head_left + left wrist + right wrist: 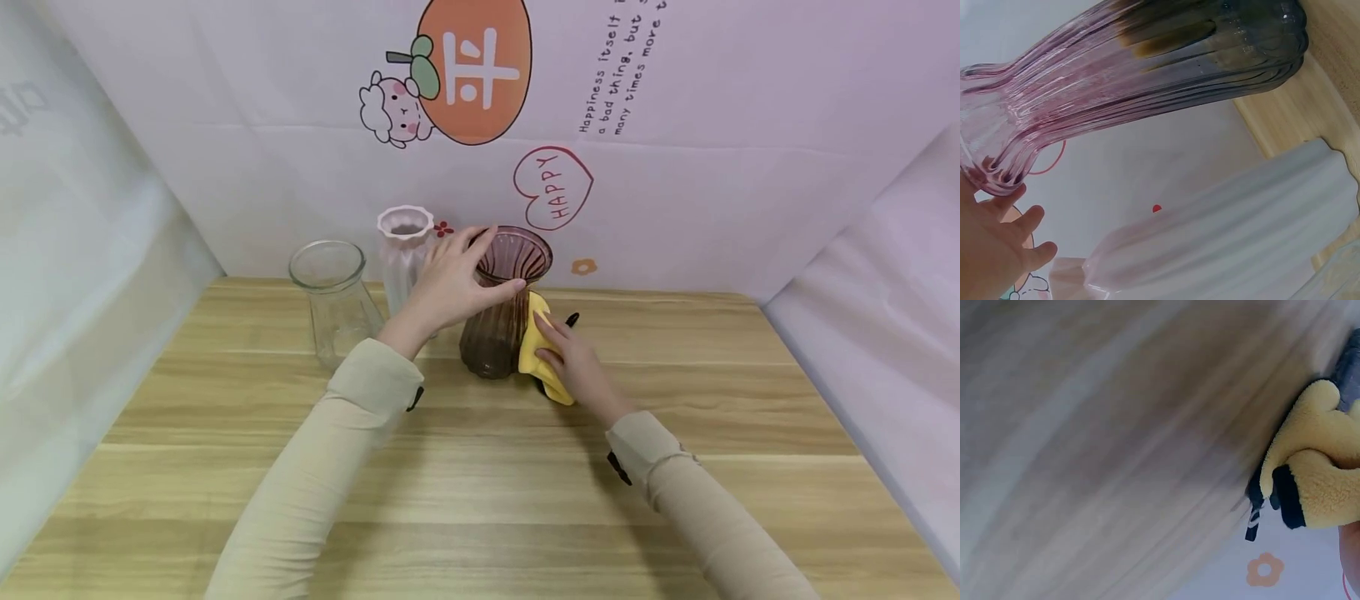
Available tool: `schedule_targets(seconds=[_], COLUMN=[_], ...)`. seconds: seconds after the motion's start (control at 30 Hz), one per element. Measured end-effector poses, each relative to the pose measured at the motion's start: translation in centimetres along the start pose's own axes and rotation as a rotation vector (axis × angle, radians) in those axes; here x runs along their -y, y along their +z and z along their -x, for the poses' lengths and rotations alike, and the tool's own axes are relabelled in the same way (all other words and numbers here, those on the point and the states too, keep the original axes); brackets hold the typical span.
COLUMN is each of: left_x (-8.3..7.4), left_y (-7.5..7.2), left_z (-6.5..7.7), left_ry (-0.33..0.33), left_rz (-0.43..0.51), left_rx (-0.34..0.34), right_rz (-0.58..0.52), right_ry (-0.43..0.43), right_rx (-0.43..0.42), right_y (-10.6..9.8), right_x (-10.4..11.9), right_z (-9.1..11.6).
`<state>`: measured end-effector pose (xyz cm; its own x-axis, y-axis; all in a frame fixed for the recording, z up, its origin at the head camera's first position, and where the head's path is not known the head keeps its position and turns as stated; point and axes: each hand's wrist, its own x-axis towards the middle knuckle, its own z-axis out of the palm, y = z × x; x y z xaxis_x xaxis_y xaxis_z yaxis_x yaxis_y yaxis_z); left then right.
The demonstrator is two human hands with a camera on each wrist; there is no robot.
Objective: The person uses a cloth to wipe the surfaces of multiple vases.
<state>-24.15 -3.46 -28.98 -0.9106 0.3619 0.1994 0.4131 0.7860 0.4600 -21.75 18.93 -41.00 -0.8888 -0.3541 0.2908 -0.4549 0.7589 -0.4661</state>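
Note:
A ribbed purple glass vase [495, 333] stands upright, its flared mouth pinkish and its base darker. My left hand [453, 283] holds it at the rim, thumb on the near side and index finger across the far side. In the left wrist view, the other fingers [1032, 219] spread out beside the vase's mouth. My right hand [573, 358] grips a yellow cloth [534, 350] with dark edging, bunched against the vase's right side. The cloth's fuzzy folds [1329, 487] and a black loop show in the right wrist view.
Left of the purple vase stand a white ribbed vase [401, 258], partly behind my left hand, and a clear glass vase [337, 321]. All are near the back of the wooden table [480, 500]. A printed white cloth backdrop [300, 183] rises right behind them.

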Motion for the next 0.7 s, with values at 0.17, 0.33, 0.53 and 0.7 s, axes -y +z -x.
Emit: schedule_targets(seconds=[0.17,0.33,0.53,0.7], left_x=[0.0,0.2,0.3,0.3], left_y=[-0.2,-0.3,-0.1,-0.3], left_z=[0.0,-0.1,-0.2,-0.1], left_ry=[0.016,0.023,0.025,0.02], left_rz=[-0.007,-0.014,0.008,0.037], left_rx=[0.013,0.036,0.069,0.079], right_rz=[-0.032,-0.098,-0.137,-0.15], right_ry=[0.004,-0.032,-0.087,-0.045], right_rx=[-0.015,-0.105,-0.248,-0.218], right_y=[0.0,-0.8,-2.4,-2.9], right_x=[-0.2,0.7,2.1,2.9], right_z=[0.0,-0.6,-1.8,-2.1])
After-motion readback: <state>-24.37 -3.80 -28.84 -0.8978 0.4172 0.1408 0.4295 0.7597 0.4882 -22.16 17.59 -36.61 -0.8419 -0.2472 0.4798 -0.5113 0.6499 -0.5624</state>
